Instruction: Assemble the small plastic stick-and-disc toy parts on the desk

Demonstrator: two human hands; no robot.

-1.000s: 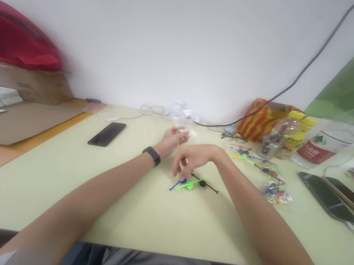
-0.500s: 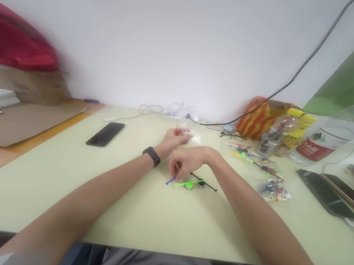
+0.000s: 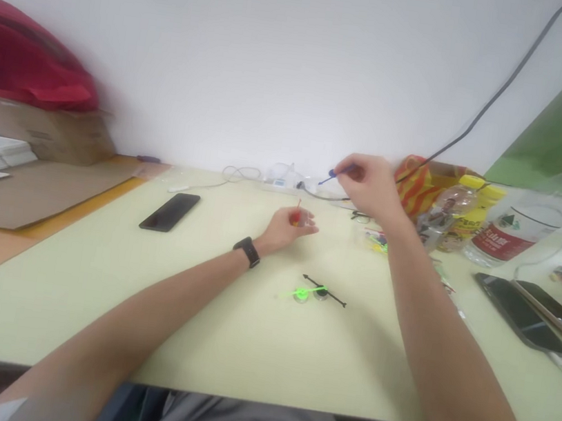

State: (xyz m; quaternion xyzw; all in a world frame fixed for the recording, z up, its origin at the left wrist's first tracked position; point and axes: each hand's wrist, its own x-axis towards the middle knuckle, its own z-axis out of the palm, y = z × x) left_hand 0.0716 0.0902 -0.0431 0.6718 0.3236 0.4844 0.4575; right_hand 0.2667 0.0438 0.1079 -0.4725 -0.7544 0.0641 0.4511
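My right hand (image 3: 371,183), raised above the back of the table, pinches a blue arrow-shaped pointer (image 3: 328,177) with a round middle. My left hand (image 3: 286,229) wears a black watch at the wrist and is curled around a small clear plastic bag (image 3: 305,219); a red pointer (image 3: 297,211) pokes up out of it. In front of both hands, a bright green arrow pointer (image 3: 301,294) and a black arrow pointer (image 3: 322,293) lie on the table, each with a round hub, their tips crossing.
More coloured pointers (image 3: 376,240) lie in clear bags to the right, partly behind my right forearm. Bottles (image 3: 507,235), a striped bag (image 3: 412,173) and phones (image 3: 521,310) stand or lie at right. Another phone (image 3: 170,212) lies left, near a cardboard box (image 3: 56,134).
My right hand has lifted the blue pointer off the table and carried it up, away from me and to the right. My left hand has shifted slightly right, with the bag still in it.
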